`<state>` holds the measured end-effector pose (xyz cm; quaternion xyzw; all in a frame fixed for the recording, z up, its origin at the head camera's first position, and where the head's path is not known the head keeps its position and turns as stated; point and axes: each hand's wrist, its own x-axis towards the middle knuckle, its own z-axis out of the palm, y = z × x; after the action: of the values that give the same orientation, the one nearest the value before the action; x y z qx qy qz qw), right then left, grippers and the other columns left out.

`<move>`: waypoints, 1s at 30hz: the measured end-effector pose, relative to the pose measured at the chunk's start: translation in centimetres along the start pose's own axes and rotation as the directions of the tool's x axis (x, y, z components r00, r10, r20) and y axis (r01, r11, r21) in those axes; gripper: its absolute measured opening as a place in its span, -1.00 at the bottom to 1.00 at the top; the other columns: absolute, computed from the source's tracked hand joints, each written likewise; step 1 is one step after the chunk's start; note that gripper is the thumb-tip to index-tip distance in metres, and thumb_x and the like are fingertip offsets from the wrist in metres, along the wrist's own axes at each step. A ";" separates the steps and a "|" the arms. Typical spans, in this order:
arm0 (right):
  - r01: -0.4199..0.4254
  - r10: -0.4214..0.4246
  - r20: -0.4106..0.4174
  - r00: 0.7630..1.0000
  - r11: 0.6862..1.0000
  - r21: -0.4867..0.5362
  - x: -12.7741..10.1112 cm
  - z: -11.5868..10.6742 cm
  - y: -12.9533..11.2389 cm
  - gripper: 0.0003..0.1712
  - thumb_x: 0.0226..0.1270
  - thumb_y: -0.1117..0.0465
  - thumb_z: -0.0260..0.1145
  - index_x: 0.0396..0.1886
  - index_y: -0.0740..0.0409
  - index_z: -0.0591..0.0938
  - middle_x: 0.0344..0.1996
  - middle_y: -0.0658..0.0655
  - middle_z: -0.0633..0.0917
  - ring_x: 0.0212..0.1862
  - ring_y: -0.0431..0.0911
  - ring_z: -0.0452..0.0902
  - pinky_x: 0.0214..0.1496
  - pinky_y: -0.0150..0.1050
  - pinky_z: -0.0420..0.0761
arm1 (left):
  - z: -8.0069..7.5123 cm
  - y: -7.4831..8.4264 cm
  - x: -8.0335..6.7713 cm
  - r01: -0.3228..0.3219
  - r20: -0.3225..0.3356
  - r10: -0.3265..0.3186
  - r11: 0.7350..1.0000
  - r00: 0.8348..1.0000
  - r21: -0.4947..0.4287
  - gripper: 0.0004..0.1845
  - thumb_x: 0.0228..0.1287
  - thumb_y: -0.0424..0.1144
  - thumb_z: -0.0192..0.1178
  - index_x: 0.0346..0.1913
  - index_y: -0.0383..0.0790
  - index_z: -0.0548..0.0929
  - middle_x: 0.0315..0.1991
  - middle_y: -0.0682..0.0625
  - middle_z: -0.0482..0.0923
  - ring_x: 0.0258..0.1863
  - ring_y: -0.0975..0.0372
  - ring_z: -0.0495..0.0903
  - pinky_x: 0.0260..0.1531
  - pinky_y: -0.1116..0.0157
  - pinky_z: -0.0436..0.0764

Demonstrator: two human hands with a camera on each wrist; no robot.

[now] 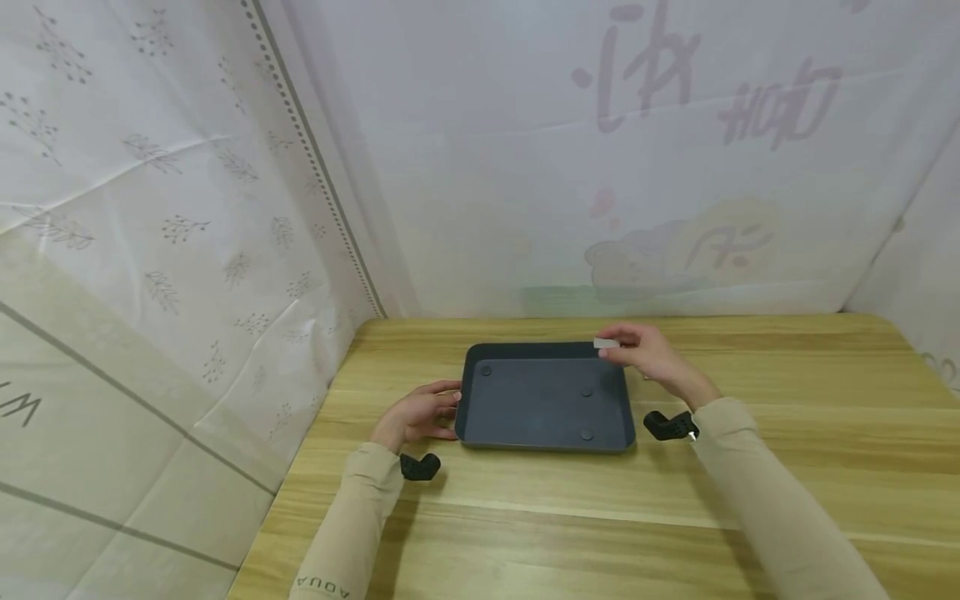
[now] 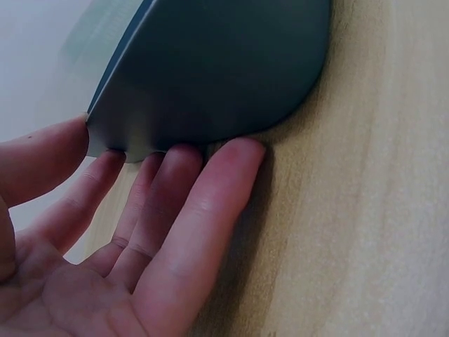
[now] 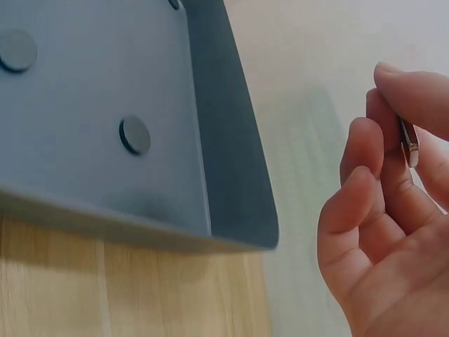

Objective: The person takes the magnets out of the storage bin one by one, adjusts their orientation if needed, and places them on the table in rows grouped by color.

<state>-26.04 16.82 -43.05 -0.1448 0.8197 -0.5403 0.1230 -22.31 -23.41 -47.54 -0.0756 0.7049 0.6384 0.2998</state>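
Observation:
A dark grey rectangular tray (image 1: pixel 536 417) with raised walls lies on the wooden table, its inside facing up. On its floor sit round flat discs of the same grey: one disc (image 1: pixel 486 372) at the far left, two on the right side. My left hand (image 1: pixel 420 414) holds the tray's left wall, thumb at the rim and fingertips low against the outer side (image 2: pixel 210 77). Above the far right corner, my right hand (image 1: pixel 645 354) pinches a small thin flat piece (image 1: pixel 606 342) between thumb and fingers. Seen edge-on, that piece (image 3: pixel 408 142) looks metallic and shiny.
The light wooden table (image 1: pixel 525 525) reaches back to a white printed curtain (image 1: pixel 465 167). Another patterned curtain (image 1: pixel 187 250) hangs along the left side. Black wrist mounts (image 1: pixel 671 426) stick out inward from both sleeves, close to the tray.

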 end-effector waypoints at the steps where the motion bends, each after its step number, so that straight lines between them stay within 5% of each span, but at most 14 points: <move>1: -0.007 0.007 -0.004 1.000 1.000 0.000 -0.1 -0.2 0.0 -0.49 0.34 0.09 0.32 0.22 0.18 0.51 -0.02 0.25 0.65 -0.09 0.13 0.57 -0.05 0.03 0.58 | 0.0 0.0 0.0 0.002 -0.001 -0.002 1.000 1.000 -0.004 -0.48 0.50 -0.20 -0.01 0.46 -0.13 0.23 0.08 -0.15 0.51 -0.06 0.15 0.57 -0.16 0.07 0.64; 19: -0.030 0.029 -0.040 0.999 0.999 -0.015 -1.4 -2.7 1.2 -0.46 0.34 0.10 0.33 0.21 0.28 0.48 -0.22 0.14 0.66 -0.27 -0.15 0.54 -0.16 -0.14 0.61 | -0.1 -0.1 0.1 -0.002 0.002 0.002 1.000 1.000 -0.009 -0.47 0.50 -0.21 -0.01 0.46 -0.14 0.22 0.06 -0.15 0.53 -0.07 0.15 0.57 -0.19 0.08 0.64; 30: -0.038 0.034 -0.078 0.996 0.998 -0.047 -2.4 -4.5 1.6 -0.41 0.33 0.00 0.32 0.23 0.24 0.46 -0.17 -0.05 0.64 -0.24 -0.09 0.50 -0.20 -0.16 0.53 | -0.1 -0.1 0.1 -0.004 0.001 0.004 1.000 1.000 0.000 -0.46 0.49 -0.20 0.01 0.46 -0.14 0.23 0.06 -0.14 0.53 -0.06 0.15 0.56 -0.19 0.09 0.64</move>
<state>-25.59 22.09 -42.66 -0.1119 0.8392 -0.5232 0.0974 -22.36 -23.51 -47.65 -0.0742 0.7050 0.6389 0.2988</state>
